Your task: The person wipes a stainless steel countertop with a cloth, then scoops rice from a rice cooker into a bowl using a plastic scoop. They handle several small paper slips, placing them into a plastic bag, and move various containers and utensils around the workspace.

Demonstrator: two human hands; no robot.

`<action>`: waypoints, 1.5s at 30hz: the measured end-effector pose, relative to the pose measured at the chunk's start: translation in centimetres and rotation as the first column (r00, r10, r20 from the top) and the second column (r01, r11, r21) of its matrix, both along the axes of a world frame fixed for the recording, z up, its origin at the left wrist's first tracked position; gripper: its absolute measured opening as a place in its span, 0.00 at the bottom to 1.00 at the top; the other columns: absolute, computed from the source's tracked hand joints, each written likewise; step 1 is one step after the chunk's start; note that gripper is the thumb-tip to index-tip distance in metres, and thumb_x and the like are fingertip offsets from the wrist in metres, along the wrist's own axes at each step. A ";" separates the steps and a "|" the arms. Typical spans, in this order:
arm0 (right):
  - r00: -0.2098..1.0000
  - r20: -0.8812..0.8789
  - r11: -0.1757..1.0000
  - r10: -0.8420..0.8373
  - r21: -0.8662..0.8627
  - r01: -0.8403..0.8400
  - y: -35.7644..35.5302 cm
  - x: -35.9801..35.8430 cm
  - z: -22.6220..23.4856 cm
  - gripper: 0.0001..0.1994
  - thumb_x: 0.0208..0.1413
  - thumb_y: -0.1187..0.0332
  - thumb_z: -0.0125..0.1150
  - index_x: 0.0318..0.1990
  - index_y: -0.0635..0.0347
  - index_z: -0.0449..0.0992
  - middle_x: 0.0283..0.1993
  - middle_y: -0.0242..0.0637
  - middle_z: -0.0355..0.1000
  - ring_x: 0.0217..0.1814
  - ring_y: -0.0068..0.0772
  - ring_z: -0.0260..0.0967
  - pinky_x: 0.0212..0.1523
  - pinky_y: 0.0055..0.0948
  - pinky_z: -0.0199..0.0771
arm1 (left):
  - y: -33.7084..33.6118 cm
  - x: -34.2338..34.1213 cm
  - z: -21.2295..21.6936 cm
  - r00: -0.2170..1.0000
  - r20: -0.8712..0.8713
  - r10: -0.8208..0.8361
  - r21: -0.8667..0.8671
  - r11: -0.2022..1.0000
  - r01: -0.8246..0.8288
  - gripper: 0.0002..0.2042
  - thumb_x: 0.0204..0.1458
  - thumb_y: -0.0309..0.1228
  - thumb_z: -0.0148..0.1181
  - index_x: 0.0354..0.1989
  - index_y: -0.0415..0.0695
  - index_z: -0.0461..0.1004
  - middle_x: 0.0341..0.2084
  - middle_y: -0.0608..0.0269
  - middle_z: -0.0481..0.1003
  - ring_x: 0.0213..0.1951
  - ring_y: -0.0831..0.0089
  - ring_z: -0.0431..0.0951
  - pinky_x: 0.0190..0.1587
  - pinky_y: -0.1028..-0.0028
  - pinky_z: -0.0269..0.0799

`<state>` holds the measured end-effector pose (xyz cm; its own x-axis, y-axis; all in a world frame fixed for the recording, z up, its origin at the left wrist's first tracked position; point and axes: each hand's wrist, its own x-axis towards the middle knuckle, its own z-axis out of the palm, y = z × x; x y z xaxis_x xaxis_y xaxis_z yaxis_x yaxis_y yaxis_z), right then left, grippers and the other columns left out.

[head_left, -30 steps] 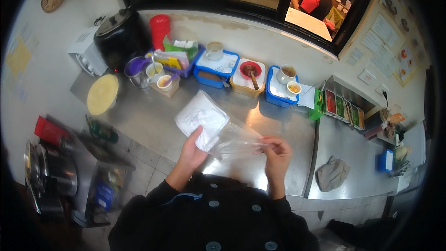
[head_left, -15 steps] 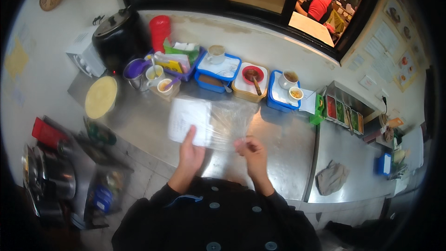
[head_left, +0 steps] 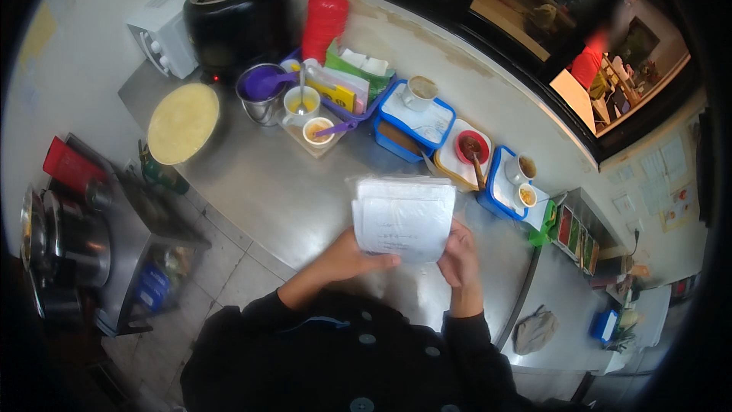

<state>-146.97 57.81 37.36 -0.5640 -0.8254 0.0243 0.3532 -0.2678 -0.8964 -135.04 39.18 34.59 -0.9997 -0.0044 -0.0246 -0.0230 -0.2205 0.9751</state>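
Observation:
In front of me, above the steel counter, I hold a stack of white paper sheets [head_left: 404,221] with faint writing on the top one. Clear plastic shows along its upper edge, so the sheets seem to sit inside a thin bag. My left hand [head_left: 352,259] grips the lower left corner, its thumb lying along the bottom edge. At the lower right, my right hand [head_left: 460,255] is closed round the side, its fingers partly hidden behind the sheets.
Along the wall stand a black lidded pot [head_left: 238,19], a metal pail [head_left: 255,99], white cups [head_left: 301,105] and blue tubs [head_left: 396,141]. A round yellow lid [head_left: 183,123] lies at the left. On the right are a tray of colourful fillings [head_left: 573,240] and a crumpled cloth [head_left: 536,330].
The stack has moved right and turned more upright. My right hand has gone from the loose plastic to the stack's side. The plastic no longer stretches out rightward. My view has swung left.

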 end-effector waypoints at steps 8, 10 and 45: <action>0.601 -0.798 0.836 0.043 0.358 0.416 -10.5 -6.6 3.1 0.18 0.50 0.74 0.64 0.49 0.66 0.71 0.39 0.45 0.76 0.39 0.34 0.75 0.40 0.28 0.71 | -11.4 -7.4 1.0 0.951 -0.271 0.147 -0.350 0.906 -0.239 0.28 0.43 0.23 0.64 0.56 0.40 0.65 0.54 0.52 0.66 0.57 0.66 0.64 0.58 0.66 0.61; 0.288 -0.954 0.851 -0.087 0.079 0.519 -14.0 -10.4 3.4 0.18 0.48 0.77 0.61 0.49 0.67 0.71 0.36 0.53 0.74 0.36 0.50 0.74 0.35 0.32 0.72 | -15.0 -9.9 2.7 0.914 -0.207 0.348 -0.650 0.649 -0.395 0.29 0.41 0.25 0.65 0.56 0.40 0.65 0.55 0.52 0.64 0.58 0.58 0.60 0.59 0.63 0.58; 0.252 -0.964 0.618 0.085 0.249 0.745 -10.8 -12.2 1.6 0.14 0.52 0.69 0.59 0.47 0.59 0.73 0.46 0.47 0.72 0.45 0.53 0.70 0.43 0.39 0.71 | -20.1 1.1 -7.0 0.753 -0.098 0.651 -0.797 0.402 -0.451 0.14 0.49 0.24 0.58 0.45 0.44 0.74 0.43 0.56 0.73 0.43 0.63 0.72 0.45 0.67 0.68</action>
<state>-159.15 46.97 39.00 -0.7422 -0.5774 0.3401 -0.6640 0.5650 -0.4897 -133.96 19.09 27.56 -0.7391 -0.6679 0.0873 -0.3846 0.5249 0.7593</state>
